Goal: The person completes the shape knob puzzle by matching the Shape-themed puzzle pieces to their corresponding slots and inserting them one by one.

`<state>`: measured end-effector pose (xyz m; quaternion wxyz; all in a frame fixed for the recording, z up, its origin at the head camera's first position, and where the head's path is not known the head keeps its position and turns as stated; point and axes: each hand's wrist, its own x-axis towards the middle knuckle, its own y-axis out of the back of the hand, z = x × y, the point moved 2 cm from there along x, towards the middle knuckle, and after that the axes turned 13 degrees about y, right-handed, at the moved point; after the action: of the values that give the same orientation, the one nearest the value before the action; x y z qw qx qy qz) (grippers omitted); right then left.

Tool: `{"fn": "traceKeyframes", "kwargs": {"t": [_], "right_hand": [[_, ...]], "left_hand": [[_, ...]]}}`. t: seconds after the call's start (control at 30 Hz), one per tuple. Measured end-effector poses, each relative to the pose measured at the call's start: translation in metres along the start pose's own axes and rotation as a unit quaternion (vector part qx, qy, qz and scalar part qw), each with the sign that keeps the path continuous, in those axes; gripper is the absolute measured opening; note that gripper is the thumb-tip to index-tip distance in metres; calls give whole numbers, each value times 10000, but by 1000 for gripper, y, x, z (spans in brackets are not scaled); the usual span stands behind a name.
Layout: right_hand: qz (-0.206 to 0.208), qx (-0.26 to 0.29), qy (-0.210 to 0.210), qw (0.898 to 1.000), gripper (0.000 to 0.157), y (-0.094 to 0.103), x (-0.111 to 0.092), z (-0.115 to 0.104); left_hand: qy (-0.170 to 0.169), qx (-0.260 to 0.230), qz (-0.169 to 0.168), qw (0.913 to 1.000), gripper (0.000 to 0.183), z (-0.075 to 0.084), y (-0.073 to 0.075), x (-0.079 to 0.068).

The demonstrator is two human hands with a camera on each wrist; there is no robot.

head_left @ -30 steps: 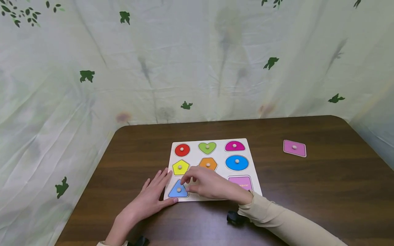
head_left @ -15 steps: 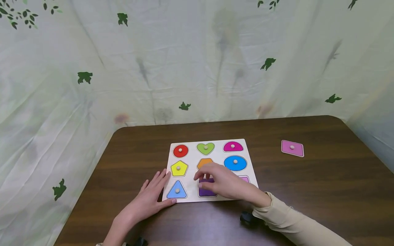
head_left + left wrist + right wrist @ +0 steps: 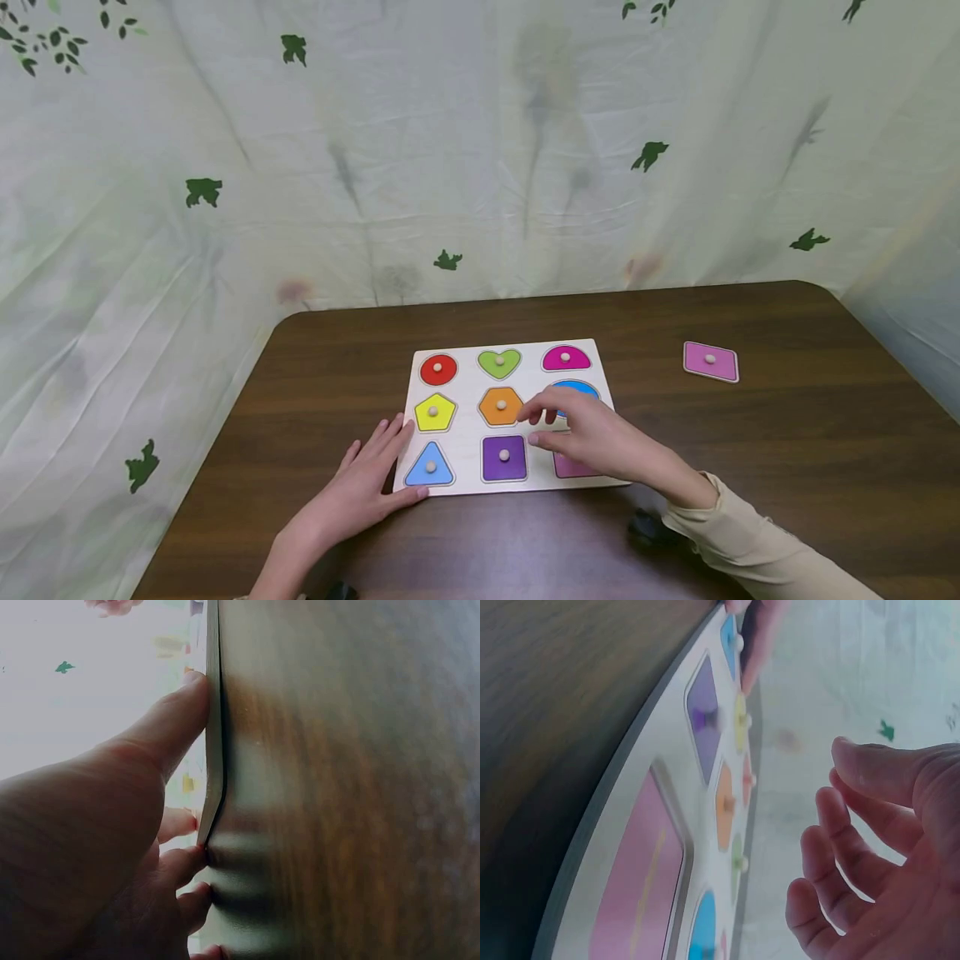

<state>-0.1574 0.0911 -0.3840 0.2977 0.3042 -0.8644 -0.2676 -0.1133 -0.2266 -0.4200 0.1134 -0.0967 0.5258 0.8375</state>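
A white knobbed puzzle board (image 3: pixel 467 454) lies flat on the table. My left hand (image 3: pixel 348 500) rests at its lower left corner, fingers spread along the left edge and thumb on the near edge. Above the board's right part hovers my right hand (image 3: pixel 600 437), fingers loosely bent and holding nothing. Beneath it is a pink rectangular recess (image 3: pixel 639 877) with no knob, partly hidden in the head view. Beside that sits a purple square piece (image 3: pixel 493 471). A blue triangle (image 3: pixel 420 477) is near the left thumb. The loose pink rectangle piece (image 3: pixel 723 363) lies farther right.
Other knobbed pieces sit in the board, among them a red circle (image 3: pixel 448 373), a green heart (image 3: pixel 489 360) and an orange hexagon (image 3: pixel 491 415). The brown table (image 3: pixel 810 467) meets a pale leaf-patterned curtain (image 3: pixel 495 167) behind.
My right hand has moved rightward from near the blue triangle, past the purple square, to over the pink recess. The purple square has come into full view. My left hand stays at the board's corner.
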Motion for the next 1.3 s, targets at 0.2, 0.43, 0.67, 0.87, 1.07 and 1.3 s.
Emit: {"fn": "traceKeyframes", "kwargs": {"t": [0.2,0.43,0.67,0.87,1.07,1.3], "right_hand": [[197,-157,-444,9987,21,19,-18,9],[368,-367,-791,9955,26,44,-36,17],[450,-666,-919,9925,26,67,-54,32],[524,-759,-885,9918,25,84,-70,45],[666,-1087,-686,9895,23,104,-85,59],[597,-1243,-570,9888,19,127,-98,71]], "left_hand": [[0,6,-18,10000,98,0,0,1],[-48,-18,4,10000,98,-1,0,1],[-33,-59,3,10000,99,-2,-1,1],[-60,-29,4,10000,99,-2,-1,3],[-23,-22,-5,10000,99,-1,-1,3],[-5,-19,-14,10000,99,0,-1,3]]}}
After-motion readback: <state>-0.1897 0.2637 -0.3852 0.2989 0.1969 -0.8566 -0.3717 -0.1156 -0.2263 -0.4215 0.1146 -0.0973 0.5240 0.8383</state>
